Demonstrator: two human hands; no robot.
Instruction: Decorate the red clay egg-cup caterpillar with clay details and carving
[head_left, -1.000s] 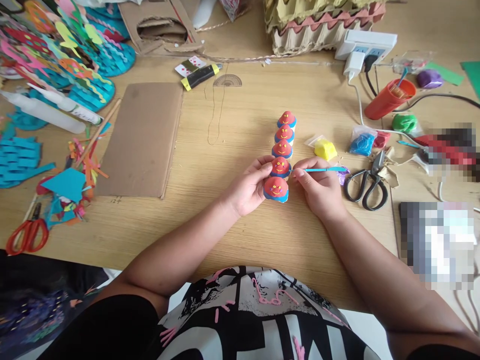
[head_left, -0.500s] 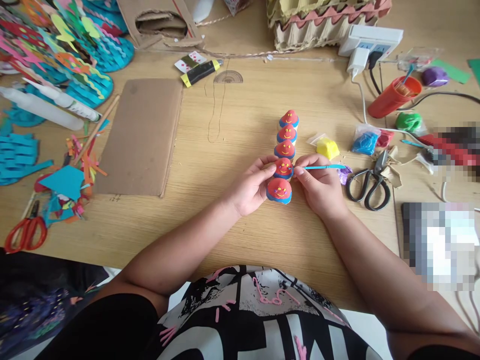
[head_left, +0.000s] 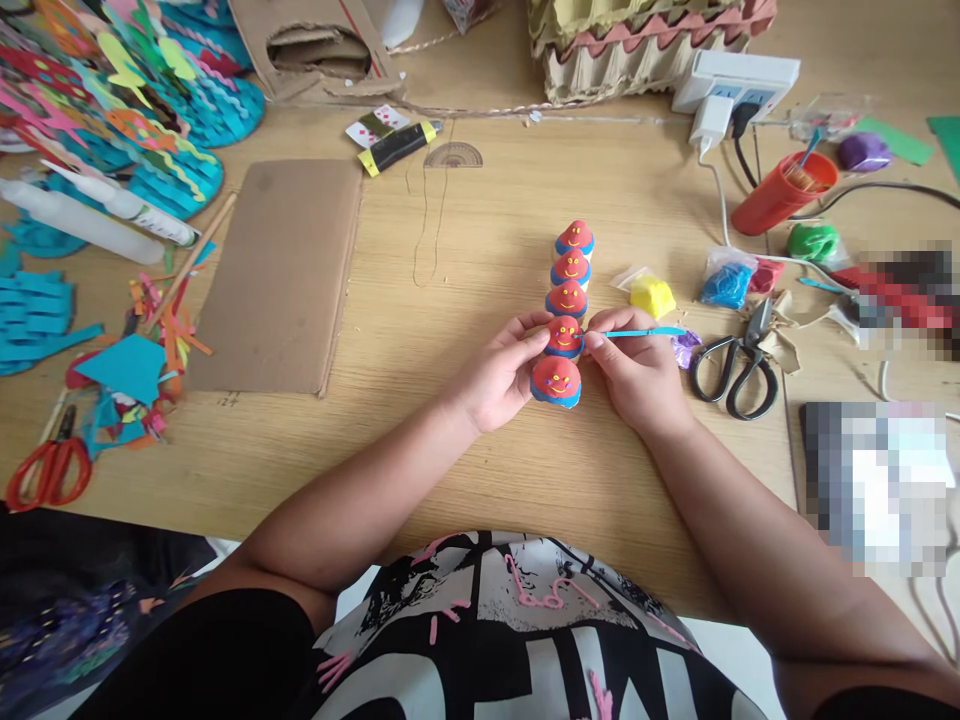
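Observation:
Several red and blue clay-covered bumps with yellow smiling faces stand in a column on the table. My left hand (head_left: 512, 370) grips the left side of the second bump from the front (head_left: 564, 337). In my right hand (head_left: 637, 365) is a thin blue tool (head_left: 645, 332), pinched between thumb and fingers, its tip touching that bump's right side. The front bump (head_left: 556, 381) has small purple marks on its cheeks and sits just below my hands. Behind my fingers stands the rearmost bump (head_left: 574, 237).
Black scissors (head_left: 735, 365), yellow clay (head_left: 652, 297) and bagged blue clay (head_left: 727, 280) lie to the right, near a red cup (head_left: 784, 195) and a power strip (head_left: 739, 82). Cardboard (head_left: 277, 275), paper scraps and red scissors (head_left: 51, 470) are on the left. Egg trays (head_left: 637, 60) stand behind.
The view has shifted slightly, moving the table items a little to the left. Both hands keep nearly the same pose around the second bump.

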